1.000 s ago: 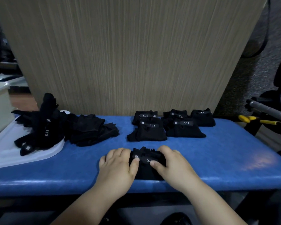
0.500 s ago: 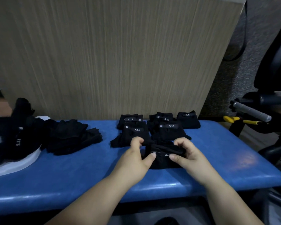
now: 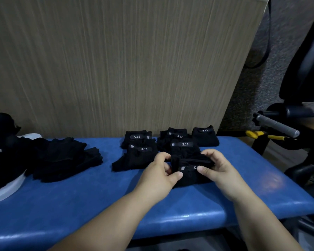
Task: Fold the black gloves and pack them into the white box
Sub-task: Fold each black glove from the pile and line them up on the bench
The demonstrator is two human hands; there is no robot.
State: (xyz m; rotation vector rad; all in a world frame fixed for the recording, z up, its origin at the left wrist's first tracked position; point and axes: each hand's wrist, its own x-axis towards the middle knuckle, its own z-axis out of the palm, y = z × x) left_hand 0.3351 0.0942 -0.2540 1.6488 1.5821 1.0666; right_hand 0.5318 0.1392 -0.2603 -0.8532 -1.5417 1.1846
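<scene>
A folded black glove (image 3: 190,175) with a "5.11" label lies on the blue bench (image 3: 80,201), just in front of several folded black gloves (image 3: 184,145) set in rows. My left hand (image 3: 160,173) pinches its left edge between thumb and curled fingers. From the other side my right hand (image 3: 217,169) grips its right edge, thumb on the label. A loose heap of unfolded black gloves (image 3: 62,156) lies at the left. More gloves (image 3: 2,154) are piled on a white tray-like piece (image 3: 5,190) at the far left edge.
A tall wood-grain panel (image 3: 116,60) stands right behind the bench. To the right are a grey-handled bar (image 3: 276,125), yellow-handled pliers (image 3: 265,135) and a black chair (image 3: 308,69). Bare blue bench surface shows in front of the glove heap and right of my hands.
Both hands carried the folded glove from the bench's front edge back toward the rows of folded gloves. The view has swung to the right, so the white tray sits nearer the left edge.
</scene>
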